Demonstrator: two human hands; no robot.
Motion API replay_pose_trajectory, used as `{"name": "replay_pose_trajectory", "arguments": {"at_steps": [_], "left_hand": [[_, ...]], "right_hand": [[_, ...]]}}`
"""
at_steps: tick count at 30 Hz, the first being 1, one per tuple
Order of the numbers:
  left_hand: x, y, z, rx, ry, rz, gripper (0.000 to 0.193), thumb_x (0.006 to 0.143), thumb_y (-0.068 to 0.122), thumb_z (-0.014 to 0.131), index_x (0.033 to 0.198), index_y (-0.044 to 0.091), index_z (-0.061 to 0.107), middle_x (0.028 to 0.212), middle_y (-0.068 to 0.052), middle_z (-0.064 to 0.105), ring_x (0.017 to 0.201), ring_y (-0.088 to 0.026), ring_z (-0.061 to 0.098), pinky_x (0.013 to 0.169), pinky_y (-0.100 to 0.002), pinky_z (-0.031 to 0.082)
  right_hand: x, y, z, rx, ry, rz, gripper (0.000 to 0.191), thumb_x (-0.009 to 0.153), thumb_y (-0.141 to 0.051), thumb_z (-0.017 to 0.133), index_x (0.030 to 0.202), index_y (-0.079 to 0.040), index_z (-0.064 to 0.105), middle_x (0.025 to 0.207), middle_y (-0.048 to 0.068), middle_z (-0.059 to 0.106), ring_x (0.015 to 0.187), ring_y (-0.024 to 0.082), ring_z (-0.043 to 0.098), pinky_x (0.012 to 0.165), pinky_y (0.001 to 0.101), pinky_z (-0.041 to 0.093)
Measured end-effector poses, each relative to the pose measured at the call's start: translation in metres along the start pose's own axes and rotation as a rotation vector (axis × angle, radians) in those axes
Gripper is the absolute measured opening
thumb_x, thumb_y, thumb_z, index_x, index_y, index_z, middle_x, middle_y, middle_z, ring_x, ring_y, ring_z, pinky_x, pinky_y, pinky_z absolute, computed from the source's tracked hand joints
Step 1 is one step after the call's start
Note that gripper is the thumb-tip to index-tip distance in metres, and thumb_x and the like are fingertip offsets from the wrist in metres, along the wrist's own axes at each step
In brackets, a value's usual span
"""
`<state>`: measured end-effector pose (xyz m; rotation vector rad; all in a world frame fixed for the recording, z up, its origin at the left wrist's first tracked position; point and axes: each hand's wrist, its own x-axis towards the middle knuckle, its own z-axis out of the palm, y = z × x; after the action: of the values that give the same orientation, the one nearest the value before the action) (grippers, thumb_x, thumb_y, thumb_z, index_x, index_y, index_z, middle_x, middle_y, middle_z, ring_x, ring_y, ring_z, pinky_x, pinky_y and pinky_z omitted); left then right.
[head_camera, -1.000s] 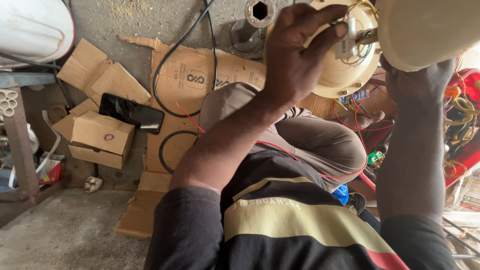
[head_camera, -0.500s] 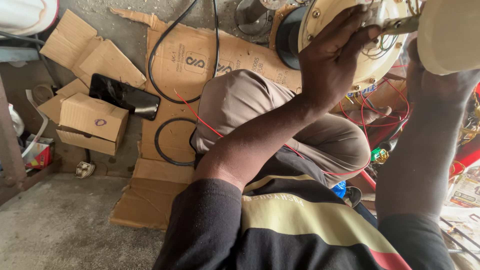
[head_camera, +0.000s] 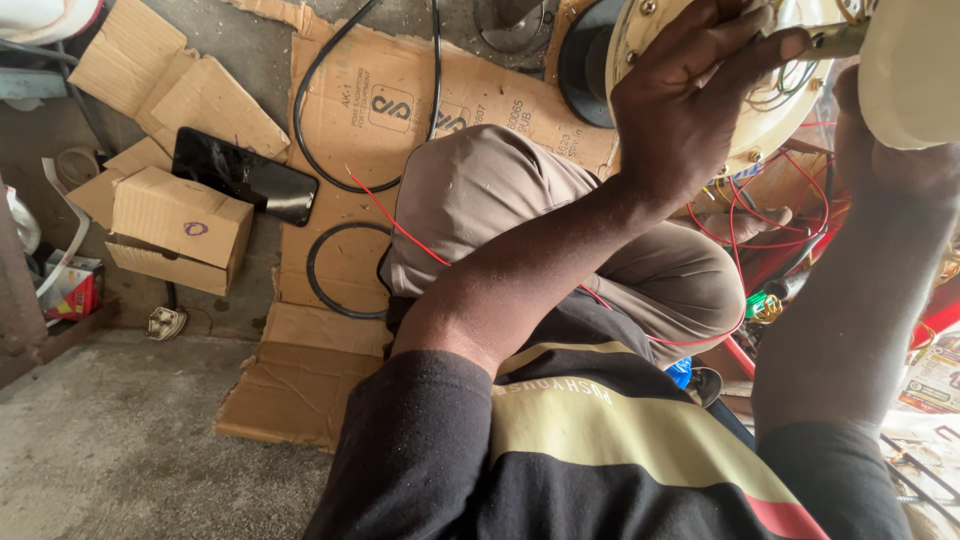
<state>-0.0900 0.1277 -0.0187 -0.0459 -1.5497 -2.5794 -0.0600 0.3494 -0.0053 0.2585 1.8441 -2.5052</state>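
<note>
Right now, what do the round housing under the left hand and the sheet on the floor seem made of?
Round housing: probably cream-painted metal, going by its smooth sheen and rim screws. Floor sheet: brown corrugated cardboard, matte, with torn edges and fold creases.

Supporting surface is a grey concrete floor (head_camera: 110, 450), bare at lower left of the frame. Flattened brown cardboard sheets (head_camera: 370, 130) cover it from upper centre down to lower centre. On the cardboard lie a looped black cable (head_camera: 320, 120) and a thin red wire (head_camera: 385, 210). At left, a small closed cardboard box (head_camera: 180, 230) sits with a black phone (head_camera: 245, 180) just beside it.
</note>
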Motion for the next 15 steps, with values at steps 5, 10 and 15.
{"name": "replay_pose_trajectory", "arguments": {"at_steps": [5, 10, 15], "left_hand": [[0.0, 0.004, 0.014, 0.042, 0.077, -0.116, 0.018, 0.094, 0.009, 0.083, 0.111, 0.005, 0.079, 0.1, -0.003, 0.071, 0.088, -0.01, 0.063, 0.081, -0.022, 0.051], [-0.005, 0.007, 0.017, 0.072, 0.09, -0.02, 0.014, 0.1, 0.012, 0.08, 0.113, 0.012, 0.076, 0.11, 0.0, 0.066, 0.102, -0.006, 0.064, 0.09, -0.019, 0.053], [-0.003, 0.014, 0.012, 0.277, -0.009, 0.045, 0.03, 0.104, 0.012, 0.08, 0.131, 0.017, 0.066, 0.124, -0.001, 0.057, 0.113, -0.012, 0.062, 0.095, -0.019, 0.055]], "right_hand": [[-0.006, 0.011, 0.001, 0.103, 0.031, -0.025, 0.033, 0.11, -0.025, 0.076, 0.085, -0.011, 0.059, 0.078, -0.005, 0.053, 0.066, 0.007, 0.042, 0.065, 0.0231, 0.027], [-0.008, 0.011, 0.005, 0.097, 0.097, -0.033, 0.03, 0.11, -0.017, 0.075, 0.085, -0.008, 0.06, 0.07, -0.001, 0.051, 0.061, 0.009, 0.042, 0.063, 0.0239, 0.027], [-0.01, 0.005, 0.02, 0.038, 0.145, -0.055, 0.028, 0.11, -0.006, 0.071, 0.084, -0.005, 0.062, 0.075, 0.004, 0.054, 0.064, 0.015, 0.046, 0.061, 0.0258, 0.03]]}}
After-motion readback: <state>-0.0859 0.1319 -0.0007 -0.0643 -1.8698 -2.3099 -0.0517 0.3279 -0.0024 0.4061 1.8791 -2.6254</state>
